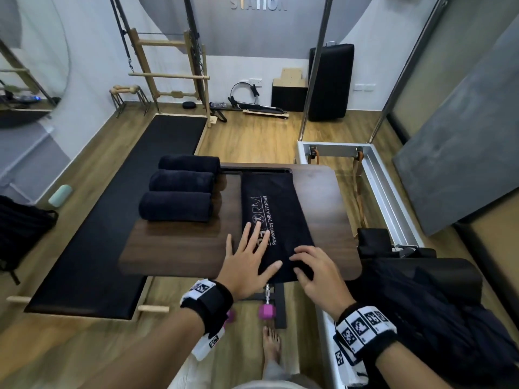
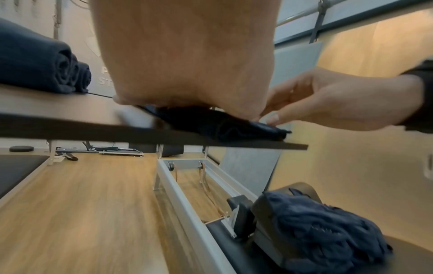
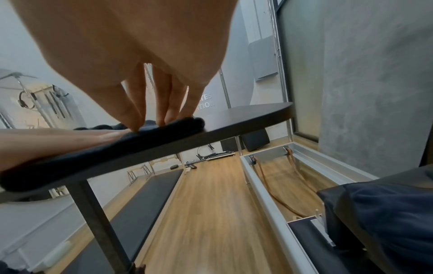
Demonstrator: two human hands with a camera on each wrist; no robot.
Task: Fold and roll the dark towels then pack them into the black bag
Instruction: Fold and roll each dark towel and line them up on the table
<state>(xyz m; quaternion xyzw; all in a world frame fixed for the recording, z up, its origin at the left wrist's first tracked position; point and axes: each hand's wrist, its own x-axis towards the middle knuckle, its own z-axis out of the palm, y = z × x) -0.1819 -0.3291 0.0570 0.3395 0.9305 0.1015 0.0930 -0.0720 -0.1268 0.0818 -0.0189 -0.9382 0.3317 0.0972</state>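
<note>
- A dark towel point(image 1: 273, 217), folded into a long strip with white lettering, lies lengthwise down the middle of a dark wooden tabletop point(image 1: 323, 197); its near end is turned up into a small, tight roll at the table's near edge.
- The right hand point(image 1: 317, 272) has its fingers curled over that rolled end, fingertips point(image 3: 138, 120) pressing into the fold and the thumb tucked on the near side.
- The left hand point(image 1: 247, 262) lies flat with fingers spread, palm down, partly on the strip's left edge and partly on the wood beside it.
- Three rolled towels point(image 1: 179, 189) sit side by side on the table's far-left part, one behind the other, touching, their left ends hanging past the table edge.
- A heap of loose dark towels point(image 1: 438, 313) rests on black padded equipment to the right, near the right arm.
- A black bag point(image 1: 19, 228) sits on the floor well off to the left, beside a long black mat point(image 1: 112, 234).
- Both wrists wear black bands with printed white markers.
- Under the near edge of the table, a pink dumbbell point(image 1: 266, 311) lies on the wood floor by a bare foot point(image 1: 271, 346).
</note>
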